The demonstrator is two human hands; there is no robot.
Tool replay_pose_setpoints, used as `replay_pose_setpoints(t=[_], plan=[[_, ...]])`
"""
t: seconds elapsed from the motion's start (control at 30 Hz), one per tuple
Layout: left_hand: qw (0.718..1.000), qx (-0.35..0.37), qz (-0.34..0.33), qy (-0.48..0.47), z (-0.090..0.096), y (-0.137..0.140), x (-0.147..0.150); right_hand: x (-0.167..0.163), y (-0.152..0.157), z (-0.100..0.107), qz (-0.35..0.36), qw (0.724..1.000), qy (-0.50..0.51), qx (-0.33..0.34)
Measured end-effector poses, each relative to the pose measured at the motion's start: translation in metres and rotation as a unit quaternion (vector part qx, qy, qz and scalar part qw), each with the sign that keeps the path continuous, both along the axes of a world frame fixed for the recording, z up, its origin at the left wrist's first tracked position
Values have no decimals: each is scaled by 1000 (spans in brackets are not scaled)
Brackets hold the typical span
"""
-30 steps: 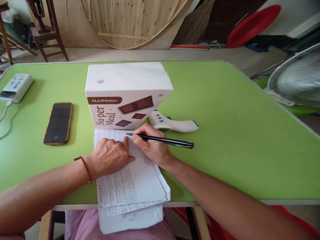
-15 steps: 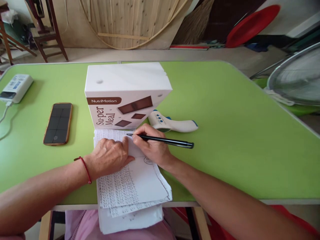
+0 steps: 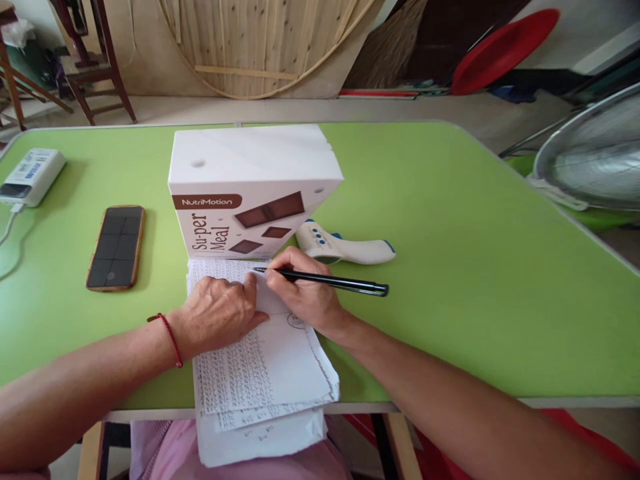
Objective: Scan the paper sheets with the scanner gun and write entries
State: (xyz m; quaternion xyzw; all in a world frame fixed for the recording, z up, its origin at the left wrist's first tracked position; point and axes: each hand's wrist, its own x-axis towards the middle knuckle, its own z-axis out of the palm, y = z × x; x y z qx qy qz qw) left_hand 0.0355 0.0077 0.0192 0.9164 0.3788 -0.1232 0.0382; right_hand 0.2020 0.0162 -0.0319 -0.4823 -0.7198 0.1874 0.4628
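Note:
Handwriting covers much of the notebook (image 3: 295,367), whose curled pages hang past the table's near edge. My left hand (image 3: 223,313) rests on its upper part, thumb and forefinger apart, the other fingers partly curled under and hidden. It grips nothing that I can see. Between thumb and fingers, my right hand (image 3: 305,290) pinches a black pen (image 3: 345,283), its tip at the paper close to my left forefinger. A white box (image 3: 255,160) with brown print stands upright just behind the notebook. Right of the box lies a white and blue infrared thermometer (image 3: 350,250), beyond my right hand.
A smartphone (image 3: 116,247) in a brown case lies left on the green table (image 3: 475,267). Farther left is a white power bank (image 3: 35,175) with a cable plugged in. A wooden chair (image 3: 95,67) stands beyond the table, and a mesh-covered round object (image 3: 595,153) at the right.
The lower right corner of the notebook's pages has shifted slightly left. Both hands and the pen stay in almost the same place.

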Motion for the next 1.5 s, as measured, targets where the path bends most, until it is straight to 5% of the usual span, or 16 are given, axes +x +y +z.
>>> replay_pose_setpoints(t=[1.5], plan=[[1000,14,8,-22,-3,0,-1,2,1,-5,-23,999,-5,25]])
